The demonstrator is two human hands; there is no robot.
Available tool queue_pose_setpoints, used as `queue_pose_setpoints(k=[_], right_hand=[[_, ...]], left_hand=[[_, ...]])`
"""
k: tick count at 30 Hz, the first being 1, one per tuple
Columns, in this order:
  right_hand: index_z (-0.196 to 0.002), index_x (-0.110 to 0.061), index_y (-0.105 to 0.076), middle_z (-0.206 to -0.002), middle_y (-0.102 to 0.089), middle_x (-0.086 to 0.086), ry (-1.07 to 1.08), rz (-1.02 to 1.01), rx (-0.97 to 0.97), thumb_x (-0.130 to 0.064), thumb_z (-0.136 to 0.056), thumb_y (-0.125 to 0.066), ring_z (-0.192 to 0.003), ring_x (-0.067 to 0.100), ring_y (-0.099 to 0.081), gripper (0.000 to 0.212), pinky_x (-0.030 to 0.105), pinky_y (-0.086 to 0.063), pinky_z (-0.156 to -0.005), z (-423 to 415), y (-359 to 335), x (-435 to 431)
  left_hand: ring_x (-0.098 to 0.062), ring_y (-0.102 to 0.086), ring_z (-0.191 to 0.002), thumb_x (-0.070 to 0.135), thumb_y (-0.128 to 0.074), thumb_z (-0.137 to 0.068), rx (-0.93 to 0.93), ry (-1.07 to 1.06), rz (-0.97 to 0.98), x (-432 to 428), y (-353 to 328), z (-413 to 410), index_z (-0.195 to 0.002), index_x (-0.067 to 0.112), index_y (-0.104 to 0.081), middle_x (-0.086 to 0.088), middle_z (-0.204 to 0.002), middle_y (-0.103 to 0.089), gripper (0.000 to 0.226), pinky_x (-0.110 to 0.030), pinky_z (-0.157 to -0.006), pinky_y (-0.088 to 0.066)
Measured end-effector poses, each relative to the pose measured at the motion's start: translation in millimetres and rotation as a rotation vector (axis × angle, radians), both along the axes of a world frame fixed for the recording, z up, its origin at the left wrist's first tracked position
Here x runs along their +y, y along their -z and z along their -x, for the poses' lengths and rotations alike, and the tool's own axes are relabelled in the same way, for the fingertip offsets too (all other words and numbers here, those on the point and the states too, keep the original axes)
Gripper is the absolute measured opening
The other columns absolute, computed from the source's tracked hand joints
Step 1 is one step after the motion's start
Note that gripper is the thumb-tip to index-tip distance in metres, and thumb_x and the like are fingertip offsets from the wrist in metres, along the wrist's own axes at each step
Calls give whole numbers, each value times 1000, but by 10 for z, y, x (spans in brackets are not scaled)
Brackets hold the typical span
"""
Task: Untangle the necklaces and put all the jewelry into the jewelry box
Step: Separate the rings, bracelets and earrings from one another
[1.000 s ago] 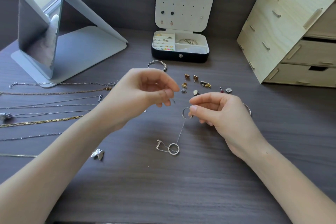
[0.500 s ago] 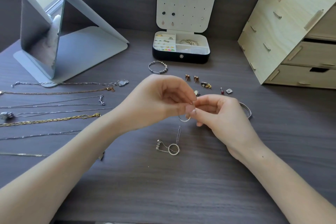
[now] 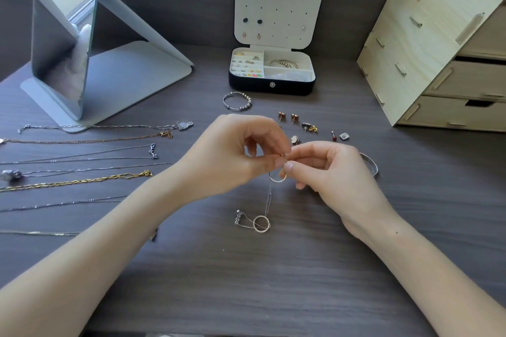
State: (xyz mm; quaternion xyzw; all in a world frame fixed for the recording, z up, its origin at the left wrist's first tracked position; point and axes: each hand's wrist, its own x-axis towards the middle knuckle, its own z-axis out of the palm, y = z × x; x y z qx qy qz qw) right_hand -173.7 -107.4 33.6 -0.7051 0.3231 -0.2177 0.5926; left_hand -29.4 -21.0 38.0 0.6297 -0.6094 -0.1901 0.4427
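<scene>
Silver ring necklace (image 3: 277, 180) mid-untangle, pinched by left hand (image 3: 241, 156) and right hand (image 3: 331, 172).
Jewelry box (image 3: 271, 87) part-filled; chains (image 3: 82, 180), studs (image 3: 294, 117) still out.

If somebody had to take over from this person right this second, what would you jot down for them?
Hands: left hand and right hand both pinch the upper ring of a thin chain. Its lower ring lies on the table.
Done: several necklaces lie straight at the left. The jewelry box stands open with some pieces inside.
Left: free this chain, then box it along with the necklaces, beaded bracelet, loose earrings and bangle.
</scene>
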Motion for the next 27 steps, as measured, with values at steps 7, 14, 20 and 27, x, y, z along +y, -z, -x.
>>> queue_pose_setpoints(k=[7,14,20,27], right_hand=[[-73,-17,-69,-65,-70,0,-24,19,0,-1,-81,-68,-48,-1,-54,18,12,-42,-49,1,-4,-2],[-74,-16,-69,-59,-67,-5,1,19,6,0,-81,-68,-45,-1,-52,17,9,-39,-46,-6,-5,1],[-76,-14,-68,-55,-65,-6,26,-21,5,1,-81,-67,-44,0,-51,16,8,-36,-44,1,3,-10],[-78,-11,-68,-55,-64,-5,40,-126,-10,2,-80,-67,-43,5,-46,13,15,-32,-45,15,-24,-78]], left_hand=[[4,-52,-74,29,-66,-71,-361,-12,-12,-12,69,-4,-80,24,-72,29,-67,-52,11,-6,-67,-35],[-3,-48,-74,23,-68,-74,-457,35,52,-31,94,-30,-77,24,-69,19,-74,-59,4,-20,-67,-40],[-3,-54,-79,15,-64,-76,-259,-26,0,-22,69,-30,-88,21,-69,15,-85,-61,14,-9,-67,-34],[-10,-64,-77,-17,-55,-76,111,12,-197,-15,104,-107,-92,13,-68,6,-82,-72,36,-6,-62,-37]])
